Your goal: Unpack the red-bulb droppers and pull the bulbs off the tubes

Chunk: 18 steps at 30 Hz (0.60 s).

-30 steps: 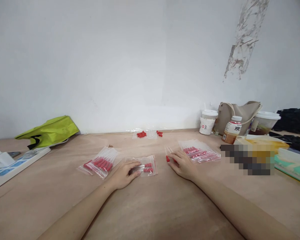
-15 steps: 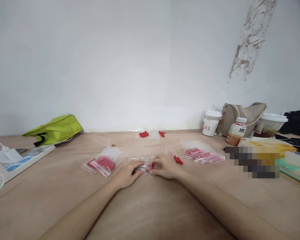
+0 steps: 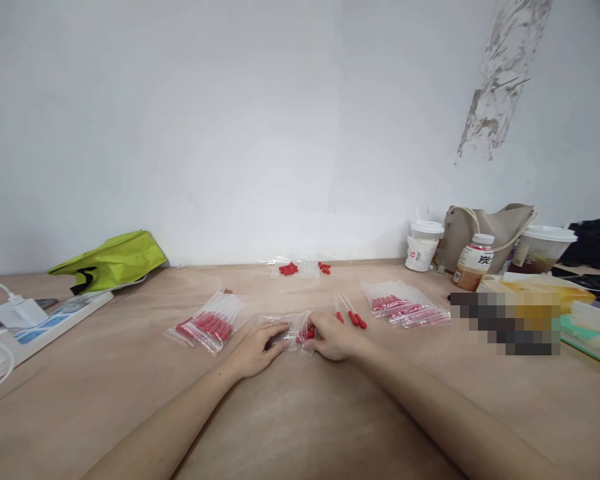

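Note:
A small clear plastic bag point(image 3: 281, 319) lies at the middle of the table between my hands. My left hand point(image 3: 255, 348) has its thumb and fingers closed on the left part of the bag. At the other end, my right hand point(image 3: 331, 335) curls its fingers around several red-tipped sticks point(image 3: 308, 335). Whether those tips are fully inside the bag cannot be made out. Just right of that hand lie loose red-tipped white sticks point(image 3: 358, 321), one partly hidden behind it. Filled zip bags of such sticks point(image 3: 211, 323) lie to the left.
More filled zip bags point(image 3: 405, 308) are fanned out at the right. Near the wall lies a clear package with red tips point(image 3: 289, 268). A power strip point(image 3: 55, 327) and yellow-green bag point(image 3: 115, 257) are left; a cup point(image 3: 422, 248), bottle point(image 3: 473, 265) and handbag point(image 3: 500, 230) right.
My right hand has shifted slightly and its fingers have curled in more over the red tips. Another loose red tip shows beside it. My left hand stays at the bag.

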Each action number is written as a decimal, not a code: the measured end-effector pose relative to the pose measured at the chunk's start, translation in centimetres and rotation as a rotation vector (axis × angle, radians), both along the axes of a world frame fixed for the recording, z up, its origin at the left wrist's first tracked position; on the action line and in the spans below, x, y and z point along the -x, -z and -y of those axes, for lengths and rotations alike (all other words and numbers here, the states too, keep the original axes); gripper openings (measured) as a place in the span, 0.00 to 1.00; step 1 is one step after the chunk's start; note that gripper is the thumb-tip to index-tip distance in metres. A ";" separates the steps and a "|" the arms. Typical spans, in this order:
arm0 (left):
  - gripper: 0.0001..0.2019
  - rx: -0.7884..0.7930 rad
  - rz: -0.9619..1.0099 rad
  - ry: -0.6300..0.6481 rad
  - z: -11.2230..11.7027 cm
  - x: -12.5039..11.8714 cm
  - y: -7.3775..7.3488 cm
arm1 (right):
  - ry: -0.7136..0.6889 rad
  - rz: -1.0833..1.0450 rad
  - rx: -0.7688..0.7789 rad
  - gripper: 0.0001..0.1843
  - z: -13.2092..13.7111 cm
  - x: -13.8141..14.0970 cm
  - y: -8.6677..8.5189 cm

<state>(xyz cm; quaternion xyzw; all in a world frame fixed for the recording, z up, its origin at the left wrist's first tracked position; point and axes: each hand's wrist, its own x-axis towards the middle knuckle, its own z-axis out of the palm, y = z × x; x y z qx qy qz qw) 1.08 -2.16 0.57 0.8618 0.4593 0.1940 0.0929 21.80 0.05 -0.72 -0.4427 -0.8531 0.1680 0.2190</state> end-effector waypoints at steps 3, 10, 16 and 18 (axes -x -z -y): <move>0.19 -0.006 0.007 0.004 0.2 -0.1 -0.2 | 0.004 0.016 0.015 0.07 0.2 -0.4 -0.2; 0.20 0.000 -0.004 -0.043 0.1 0.1 -0.1 | -0.055 -0.309 0.095 0.11 -1.3 -1.0 1.0; 0.20 -0.047 -0.015 -0.030 -0.2 0.4 0.3 | 0.068 -0.625 0.369 0.09 -1.0 -2.5 -0.2; 0.19 -0.060 -0.021 -0.023 -0.4 0.6 0.6 | 0.100 -0.648 0.389 0.09 -0.9 -4.0 -0.9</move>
